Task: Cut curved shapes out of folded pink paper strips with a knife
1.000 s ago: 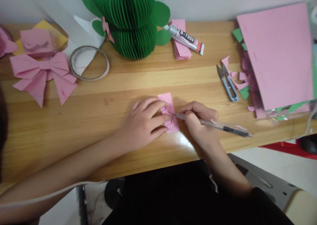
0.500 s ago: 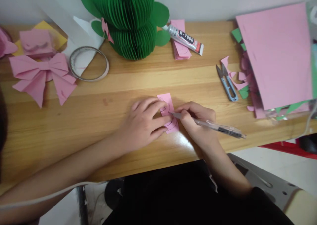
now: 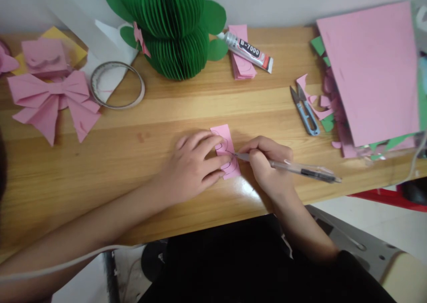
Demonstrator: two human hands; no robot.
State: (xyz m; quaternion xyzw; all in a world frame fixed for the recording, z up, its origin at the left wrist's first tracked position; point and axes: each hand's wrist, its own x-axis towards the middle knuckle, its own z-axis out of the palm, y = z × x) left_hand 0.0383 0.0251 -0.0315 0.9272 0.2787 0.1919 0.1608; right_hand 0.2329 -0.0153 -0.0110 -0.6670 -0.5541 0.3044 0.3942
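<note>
A small pink paper strip [image 3: 221, 132] with curved dark lines drawn on it lies on the wooden table. My left hand [image 3: 196, 163] rests on it with fingers spread, pressing its left side flat. In my right hand [image 3: 271, 163] is a clear-barrelled pen [image 3: 293, 167], gripped between thumb and fingers. The pen's tip is at the right edge of the strip, near its middle; whether it touches the paper I cannot tell. Part of the drawn outline is covered by my left fingers.
Behind stand a green honeycomb paper piece [image 3: 176, 49], a B-7000 glue tube [image 3: 248, 50] and folded pink paper [image 3: 243, 67]. Thread snips [image 3: 305, 111] lie right, beside scraps and a large pink sheet [image 3: 370, 71]. A tape roll [image 3: 142, 89] and pink paper bow [image 3: 55, 89] are left.
The pen tip has moved a little to the right, from the strip's inner part to its right edge. My left hand holds its place on the paper.
</note>
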